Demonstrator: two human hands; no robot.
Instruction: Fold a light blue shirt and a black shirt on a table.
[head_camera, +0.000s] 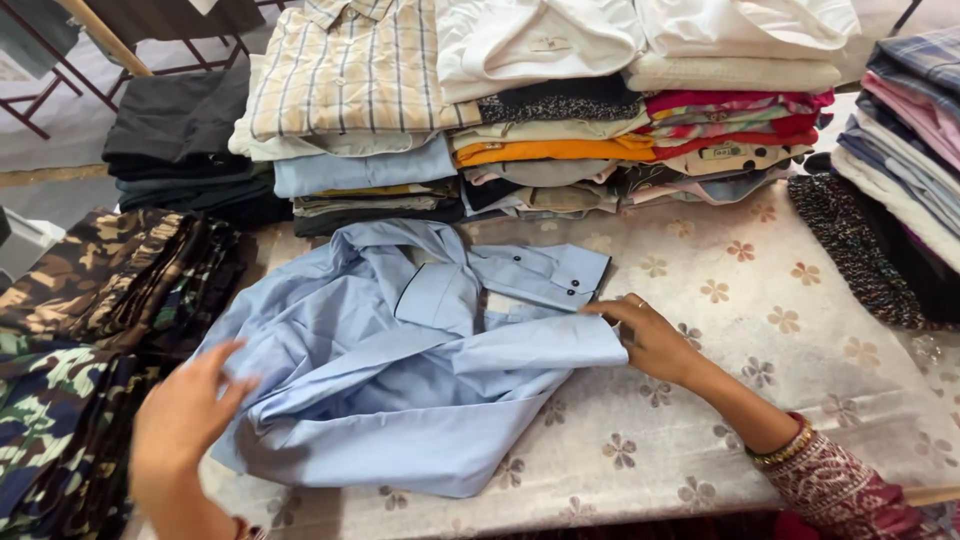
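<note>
A light blue shirt (400, 370) lies half-folded on the flower-patterned tablecloth (740, 330), in front of the stacks of folded clothes (540, 110). The right hand (650, 335) pins the shirt's right edge with flat fingers beside a cuff. The left hand (185, 410), spread wide, rests on the shirt's left edge, perhaps only brushing it, near camouflage trousers (90, 330).
</note>
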